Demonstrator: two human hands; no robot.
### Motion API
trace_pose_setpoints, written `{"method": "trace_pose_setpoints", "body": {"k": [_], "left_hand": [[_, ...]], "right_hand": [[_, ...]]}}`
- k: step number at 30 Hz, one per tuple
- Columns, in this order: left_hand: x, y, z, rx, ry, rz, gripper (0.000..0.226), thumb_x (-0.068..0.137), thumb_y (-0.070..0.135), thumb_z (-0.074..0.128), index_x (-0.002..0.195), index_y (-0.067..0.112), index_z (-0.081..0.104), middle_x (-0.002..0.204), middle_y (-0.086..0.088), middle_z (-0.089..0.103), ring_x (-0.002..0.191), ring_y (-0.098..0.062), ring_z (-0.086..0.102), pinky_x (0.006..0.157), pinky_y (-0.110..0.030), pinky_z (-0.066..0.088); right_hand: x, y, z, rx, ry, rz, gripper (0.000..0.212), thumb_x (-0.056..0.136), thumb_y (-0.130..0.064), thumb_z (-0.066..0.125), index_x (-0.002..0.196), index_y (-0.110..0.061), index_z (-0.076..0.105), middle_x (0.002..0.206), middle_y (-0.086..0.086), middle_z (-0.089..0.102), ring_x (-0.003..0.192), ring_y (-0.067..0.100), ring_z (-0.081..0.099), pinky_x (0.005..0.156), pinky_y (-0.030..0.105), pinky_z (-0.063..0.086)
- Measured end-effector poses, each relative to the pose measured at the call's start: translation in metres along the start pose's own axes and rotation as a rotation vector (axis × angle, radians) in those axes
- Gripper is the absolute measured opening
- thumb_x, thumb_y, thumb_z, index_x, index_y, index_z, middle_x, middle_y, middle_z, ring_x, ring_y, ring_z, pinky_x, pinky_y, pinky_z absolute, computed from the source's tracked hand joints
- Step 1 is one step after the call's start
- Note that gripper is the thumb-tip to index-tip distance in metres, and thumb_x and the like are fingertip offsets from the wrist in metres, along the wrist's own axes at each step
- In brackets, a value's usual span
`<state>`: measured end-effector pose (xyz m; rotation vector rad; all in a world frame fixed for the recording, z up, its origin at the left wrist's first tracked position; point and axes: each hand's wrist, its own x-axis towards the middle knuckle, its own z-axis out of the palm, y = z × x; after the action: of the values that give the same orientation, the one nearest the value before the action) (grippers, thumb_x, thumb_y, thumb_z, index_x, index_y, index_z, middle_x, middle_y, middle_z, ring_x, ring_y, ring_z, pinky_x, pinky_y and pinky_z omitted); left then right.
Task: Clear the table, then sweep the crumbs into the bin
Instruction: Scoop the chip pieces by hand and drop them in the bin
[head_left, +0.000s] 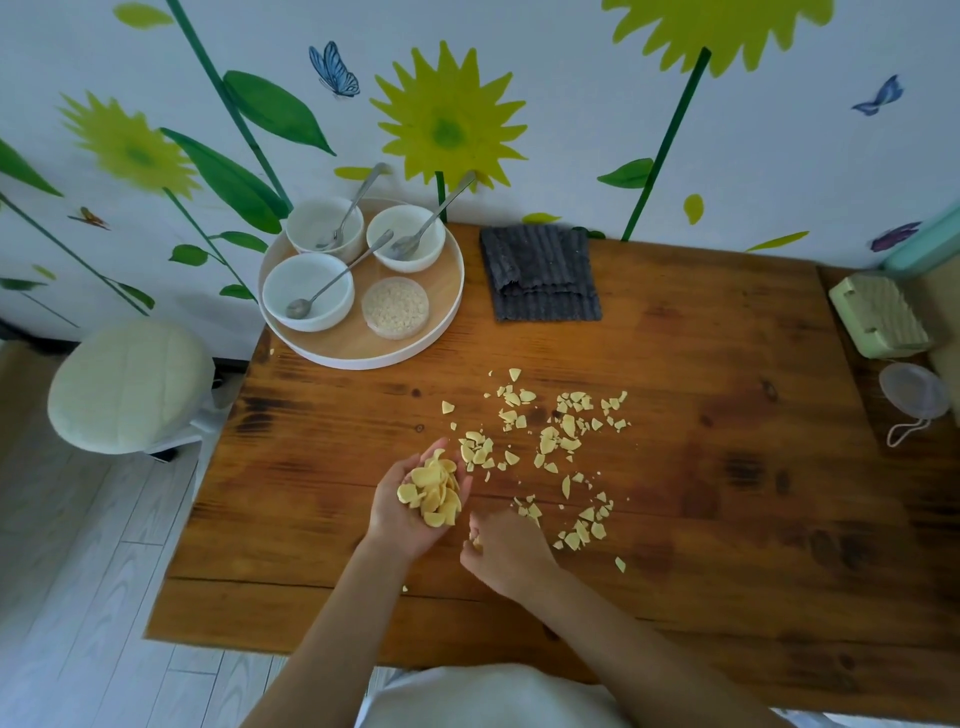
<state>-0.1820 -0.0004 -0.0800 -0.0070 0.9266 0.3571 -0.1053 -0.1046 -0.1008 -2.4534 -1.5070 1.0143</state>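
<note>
**Crumbs gathered by hand on the wooden bench**

At the far left a pale round stool (130, 384) stands on the floor beside the bench (727, 519). On the bench's back left corner sits a round tray (358, 353) with a white rim, carrying three white bowls, each with a metal spoon in it, and a small clear tub of pale grains (396, 307).

The left hand (415, 499) is held palm up just above the bench, forearm reaching in from the lower edge. Its fingers are cupped loosely round a heap of yellow chip pieces (434, 493), which fill the palm.

Just to its right, the right hand (506, 551) is turned palm down, knuckles up, fingers curled under and pinching a few yellow bits at its fingertips; the exact grip is hidden beneath the hand.

The loose crumbs (550, 441) lie scattered over the middle of the bench, pale yellow, broken into curved flakes and small shards, spreading from beside the left hand's fingers out to the right and down past the right hand.

Behind them, against the wall, lies a folded dark grey ribbed cloth (540, 270). At the right edge rest a green ribbed soap dish (878, 317) and a clear lid (911, 389) with a cord loop.
</note>
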Motion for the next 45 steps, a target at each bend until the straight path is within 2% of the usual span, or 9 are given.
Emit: {"method": "trace_pose_setpoints", "body": {"k": [4, 7, 11, 15, 22, 28, 33, 38, 45], "left_hand": [[0.001, 0.002, -0.002, 0.0, -0.005, -0.002, 0.034, 0.094, 0.023, 0.035, 0.1, 0.011, 0.067, 0.081, -0.01, 0.069, 0.085, -0.021, 0.06, 0.068, -0.035, 0.058], [0.001, 0.004, -0.004, -0.001, -0.009, 0.009, 0.033, 0.093, 0.022, 0.036, 0.102, 0.011, 0.066, 0.078, -0.011, 0.07, 0.085, -0.021, 0.06, 0.069, -0.035, 0.058], [0.0, 0.004, -0.005, -0.018, 0.005, 0.018, 0.032, 0.093, 0.021, 0.037, 0.1, 0.01, 0.067, 0.083, -0.012, 0.069, 0.085, -0.022, 0.06, 0.07, -0.036, 0.057], [-0.001, 0.003, -0.006, -0.016, 0.005, 0.01, 0.032, 0.092, 0.02, 0.037, 0.102, 0.01, 0.066, 0.092, -0.012, 0.065, 0.086, -0.022, 0.06, 0.069, -0.036, 0.057], [0.001, 0.0, 0.0, 0.005, -0.011, -0.007, 0.033, 0.092, 0.02, 0.037, 0.101, 0.009, 0.066, 0.092, -0.011, 0.063, 0.085, -0.021, 0.06, 0.071, -0.037, 0.057], [-0.002, 0.001, -0.001, 0.014, -0.002, -0.004, 0.033, 0.093, 0.021, 0.037, 0.102, 0.009, 0.066, 0.093, -0.012, 0.064, 0.086, -0.022, 0.06, 0.069, -0.037, 0.057], [-0.004, -0.002, -0.002, 0.011, 0.005, -0.01, 0.032, 0.093, 0.021, 0.039, 0.1, 0.009, 0.067, 0.079, -0.013, 0.071, 0.085, -0.022, 0.061, 0.071, -0.039, 0.057], [-0.003, -0.004, -0.003, 0.005, 0.006, -0.011, 0.031, 0.092, 0.02, 0.039, 0.1, 0.009, 0.068, 0.08, -0.013, 0.07, 0.085, -0.022, 0.061, 0.07, -0.036, 0.057], [-0.006, -0.006, -0.004, -0.008, -0.001, 0.001, 0.031, 0.092, 0.02, 0.04, 0.1, 0.009, 0.068, 0.091, -0.013, 0.067, 0.088, -0.023, 0.061, 0.071, -0.037, 0.057]], "right_hand": [[0.0, 0.001, 0.007, 0.184, -0.037, 0.031, 0.012, 0.09, -0.024, 0.051, 0.091, -0.014, 0.058, 0.083, 0.003, 0.06, 0.084, 0.02, 0.064, 0.07, 0.029, 0.048], [-0.004, 0.016, -0.004, 0.761, -0.123, 0.138, 0.017, 0.089, -0.011, 0.053, 0.074, -0.018, 0.05, 0.066, -0.002, 0.056, 0.05, 0.005, 0.05, 0.051, 0.02, 0.042], [-0.015, 0.049, -0.035, 1.358, -0.233, 0.253, 0.02, 0.093, -0.002, 0.044, 0.074, -0.009, 0.045, 0.052, -0.003, 0.05, 0.038, 0.004, 0.034, 0.037, 0.014, 0.024], [-0.027, 0.07, -0.051, 1.48, -0.371, 0.238, 0.024, 0.093, 0.003, 0.034, 0.073, -0.009, 0.042, 0.046, -0.005, 0.046, 0.034, 0.003, 0.032, 0.033, 0.012, 0.023], [-0.031, 0.078, -0.05, 1.697, -0.358, 0.262, 0.025, 0.092, 0.001, 0.029, 0.087, -0.001, 0.053, 0.046, 0.001, 0.048, 0.033, 0.004, 0.034, 0.033, 0.013, 0.027], [-0.029, 0.076, -0.039, 1.452, -0.116, 0.356, 0.024, 0.096, -0.011, 0.042, 0.074, -0.006, 0.051, 0.062, 0.004, 0.05, 0.041, 0.004, 0.041, 0.037, 0.012, 0.03], [-0.023, 0.072, -0.029, 0.627, 0.21, 0.327, 0.03, 0.094, -0.027, 0.049, 0.067, -0.017, 0.055, 0.053, -0.003, 0.046, 0.044, 0.008, 0.037, 0.047, 0.021, 0.03], [-0.02, 0.054, -0.014, 0.14, 0.23, 0.256, 0.018, 0.096, -0.031, 0.045, 0.1, -0.017, 0.055, 0.065, -0.009, 0.051, 0.056, 0.009, 0.048, 0.044, 0.017, 0.028], [-0.019, 0.042, -0.006, 0.053, 0.206, 0.294, 0.02, 0.097, -0.03, 0.043, 0.107, -0.014, 0.05, 0.075, -0.007, 0.052, 0.065, 0.011, 0.049, 0.05, 0.02, 0.033]]}}
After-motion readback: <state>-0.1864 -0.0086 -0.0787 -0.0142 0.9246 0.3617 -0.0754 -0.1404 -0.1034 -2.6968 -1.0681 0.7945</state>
